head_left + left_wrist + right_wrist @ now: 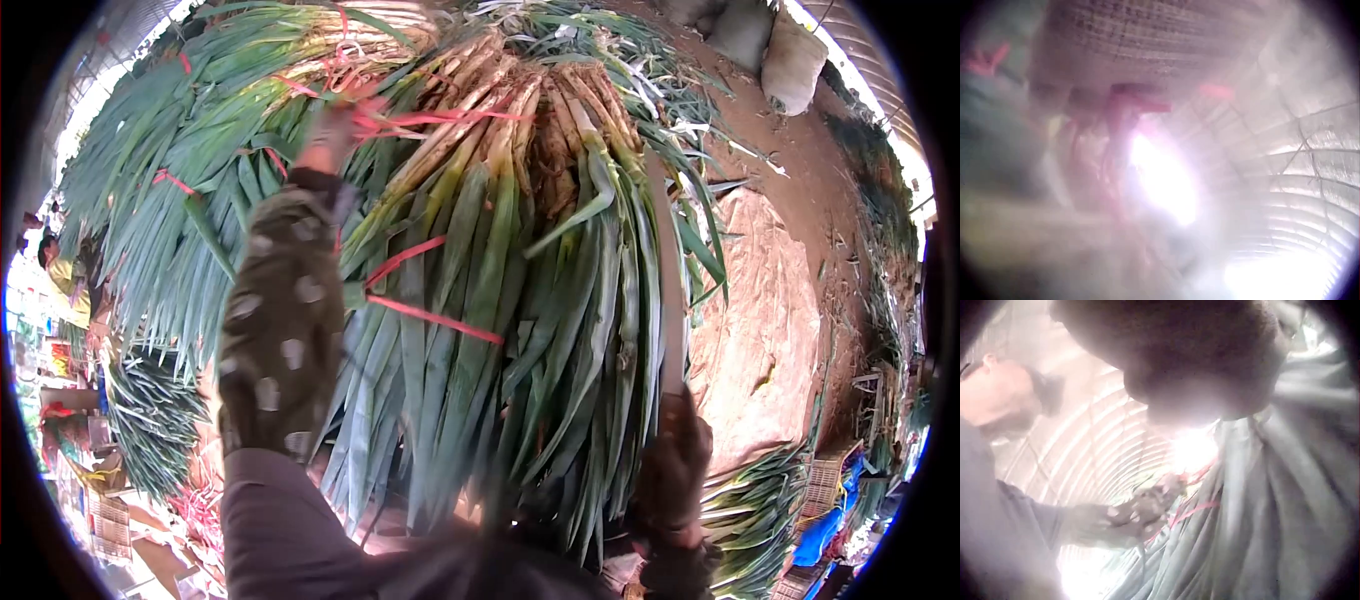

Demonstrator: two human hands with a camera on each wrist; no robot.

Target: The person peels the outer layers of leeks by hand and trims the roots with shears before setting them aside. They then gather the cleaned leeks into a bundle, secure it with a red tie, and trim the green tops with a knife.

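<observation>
A large fan of green leeks (pixel 480 220) fills the middle of the head view, its root ends (pixel 560 110) away from the person. At its upper left, my blurred left hand (pixel 328 140) holds thin red ties (pixel 375 118); its finger detail is unclear. Another red tie (pixel 435 318) lies across the leaves. My right hand (pixel 675 465), low on the right, grips the near end of a long, flat tan strip (pixel 668 280) along the pile's right edge. In the right wrist view this hand (pixel 1204 356) is dark, with leaves (pixel 1272 481) beside it.
More leeks (pixel 170 200) with red ties lie at left. A brown sheet (pixel 755 330) covers ground at right, below pale sacks (pixel 793 65). Smaller leek piles lie at lower left (pixel 150 420) and lower right (pixel 755 520). Another person (pixel 68 280) is at the far left.
</observation>
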